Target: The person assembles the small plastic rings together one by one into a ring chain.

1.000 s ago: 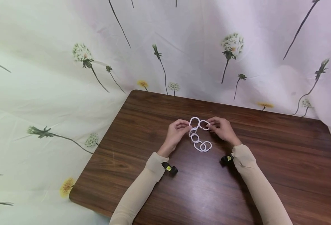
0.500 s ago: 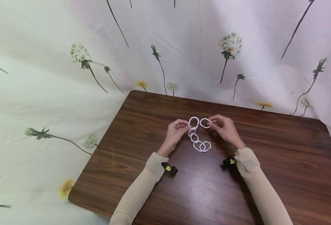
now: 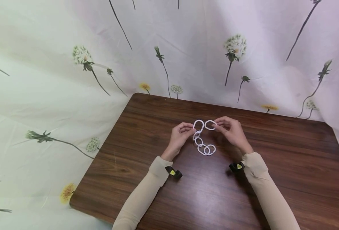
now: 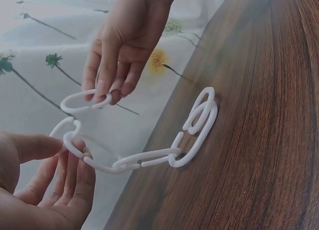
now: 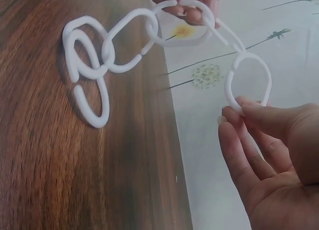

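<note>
My left hand pinches the upper part of a chain of white plastic links between thumb and fingertips. Its end link stands up beyond the fingers, while the lower links hang down and trail onto the tabletop. Each link is an oval ring with a small gap in its side. One single white link is pinched by the thumb and fingers of my right hand. In the head view a narrow gap separates it from the end link; in the right wrist view the held link overlaps that end link visually.
The dark wood-grain table has rounded corners. A pale cloth printed with dandelions hangs behind it and along its left side. Black wrist straps are worn near both cuffs.
My right hand has shifted slightly right with its link, which overlapped the chain's end link in the head view and now stands a little apart. The left hand has stayed nearly still.
</note>
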Demonstrator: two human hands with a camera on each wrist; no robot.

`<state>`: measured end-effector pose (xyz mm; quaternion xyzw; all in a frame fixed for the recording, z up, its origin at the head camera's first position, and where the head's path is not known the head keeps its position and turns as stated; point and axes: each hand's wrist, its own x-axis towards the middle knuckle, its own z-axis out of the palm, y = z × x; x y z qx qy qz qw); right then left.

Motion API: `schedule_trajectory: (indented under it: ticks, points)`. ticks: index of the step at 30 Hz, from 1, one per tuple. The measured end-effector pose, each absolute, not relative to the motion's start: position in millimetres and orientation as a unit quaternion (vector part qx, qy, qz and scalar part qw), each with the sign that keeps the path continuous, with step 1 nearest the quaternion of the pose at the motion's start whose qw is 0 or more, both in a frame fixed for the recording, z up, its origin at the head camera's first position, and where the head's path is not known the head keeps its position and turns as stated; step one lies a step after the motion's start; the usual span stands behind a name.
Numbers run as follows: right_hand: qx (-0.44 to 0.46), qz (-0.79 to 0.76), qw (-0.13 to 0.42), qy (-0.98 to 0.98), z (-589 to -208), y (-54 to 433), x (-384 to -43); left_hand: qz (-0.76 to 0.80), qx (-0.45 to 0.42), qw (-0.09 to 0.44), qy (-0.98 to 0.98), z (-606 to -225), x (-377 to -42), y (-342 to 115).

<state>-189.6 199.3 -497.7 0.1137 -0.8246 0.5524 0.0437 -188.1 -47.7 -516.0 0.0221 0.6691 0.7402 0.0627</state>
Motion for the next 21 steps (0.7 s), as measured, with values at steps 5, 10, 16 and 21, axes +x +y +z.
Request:
schedule_trajectory:
  ticks: [5,10,16,21]
  points:
    - [0.120,0.562,0.040,-0.817,-494.8,194.8,-186.5,0.740,0.025,0.067,0.669,-515.7,-185.6,-47.0]
    - [0.125,0.564,0.032,-0.815,-496.3,189.0,-184.1,0.737,0.019,0.073,0.671,-516.1,-181.8,-47.6]
    - [0.127,0.571,0.036,-0.810,-493.0,187.7,-184.8,0.736,0.029,0.073,0.672,-516.4,-182.6,-47.1]
    - [0.139,0.568,0.044,-0.810,-490.4,188.6,-186.8,0.736,0.037,0.070,0.673,-514.3,-184.4,-46.2]
